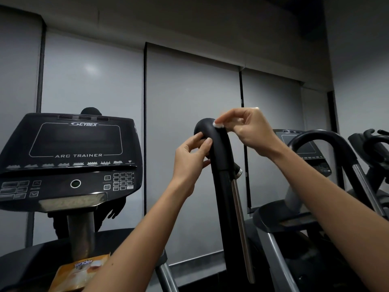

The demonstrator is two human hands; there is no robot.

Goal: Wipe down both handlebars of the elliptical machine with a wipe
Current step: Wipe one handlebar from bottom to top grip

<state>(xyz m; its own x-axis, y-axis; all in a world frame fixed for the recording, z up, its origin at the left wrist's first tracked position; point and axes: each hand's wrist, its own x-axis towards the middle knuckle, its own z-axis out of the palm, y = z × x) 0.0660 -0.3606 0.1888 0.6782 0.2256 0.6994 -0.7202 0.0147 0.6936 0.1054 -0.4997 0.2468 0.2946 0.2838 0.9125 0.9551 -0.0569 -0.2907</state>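
A black curved handlebar [219, 148] of the elliptical machine rises in the middle of the view. My right hand [250, 129] pinches a small white wipe [218, 124] and holds it against the top bend of the bar. My left hand [192, 157] grips the bar from the left, just below the bend, with fingertips on its inner side. Another handlebar tip [91, 111] shows only as a dark knob behind the console.
The console [69, 157] marked Cybex Arc Trainer stands at the left. An orange wipes pack [84, 272] lies below it on the machine. A second machine with a curved black bar [328, 144] stands at the right. Grey wall panels lie behind.
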